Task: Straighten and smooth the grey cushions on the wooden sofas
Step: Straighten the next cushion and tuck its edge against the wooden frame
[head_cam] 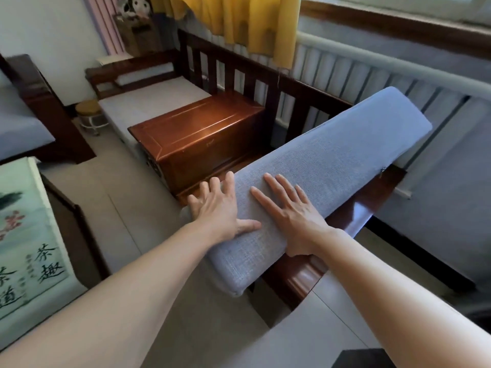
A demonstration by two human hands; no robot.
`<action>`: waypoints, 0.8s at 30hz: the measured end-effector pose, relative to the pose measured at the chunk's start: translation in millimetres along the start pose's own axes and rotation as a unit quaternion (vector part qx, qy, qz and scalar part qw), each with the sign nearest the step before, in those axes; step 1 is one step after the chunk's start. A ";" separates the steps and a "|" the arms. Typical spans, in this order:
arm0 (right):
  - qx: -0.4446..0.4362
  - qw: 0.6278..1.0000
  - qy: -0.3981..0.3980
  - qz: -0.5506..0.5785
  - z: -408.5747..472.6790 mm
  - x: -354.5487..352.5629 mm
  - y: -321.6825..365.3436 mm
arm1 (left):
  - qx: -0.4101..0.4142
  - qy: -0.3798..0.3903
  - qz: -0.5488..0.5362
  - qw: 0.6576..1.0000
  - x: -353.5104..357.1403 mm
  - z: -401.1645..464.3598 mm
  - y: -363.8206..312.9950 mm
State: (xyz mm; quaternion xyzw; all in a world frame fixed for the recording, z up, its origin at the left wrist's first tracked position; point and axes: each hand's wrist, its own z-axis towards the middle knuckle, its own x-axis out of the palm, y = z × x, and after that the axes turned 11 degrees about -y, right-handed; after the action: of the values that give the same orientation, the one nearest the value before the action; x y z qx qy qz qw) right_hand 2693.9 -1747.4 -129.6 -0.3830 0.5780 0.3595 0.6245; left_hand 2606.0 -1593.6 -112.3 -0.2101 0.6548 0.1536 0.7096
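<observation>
Left hand point(218, 208), right hand point(291, 217): fingers straight, flat on tilted grey cushion point(332, 166).

Wooden chest point(198, 134) crowds cushion's point(332, 166) left; floor point(114, 208) open.

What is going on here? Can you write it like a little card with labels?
cushion: grey cushion, long, tilted up on the wooden sofa
left hand: left hand flat against the cushion's left side, thumb on top
right hand: right hand flat on top, fingers spread
nearby: wooden chest on the sofa seat
behind: yellow curtain, radiator
</observation>
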 end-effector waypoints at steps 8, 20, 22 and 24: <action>0.061 0.998 0.019 0.028 -55.3 13.7 -12.5 | 0.014 -0.049 0.019 0.999 34.1 -44.8 -51.3; 0.030 0.998 -0.001 0.062 -16.4 23.4 -39.8 | 0.008 -0.056 0.042 0.998 57.7 -45.0 -71.6; 0.017 0.998 -0.011 0.055 -8.9 21.8 -37.0 | 0.002 -0.052 0.050 0.997 59.0 -50.4 -71.5; 0.010 0.999 -0.023 0.037 -7.4 21.9 -33.8 | -0.004 -0.056 0.046 0.997 60.3 -56.1 -72.7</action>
State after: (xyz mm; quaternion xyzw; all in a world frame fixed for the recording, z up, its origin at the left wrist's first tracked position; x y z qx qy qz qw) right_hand 2722.3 -1769.0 -149.6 -0.3464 0.5811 0.3851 0.6277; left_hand 2599.1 -1687.9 -168.2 -0.1733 0.6223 0.2006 0.7366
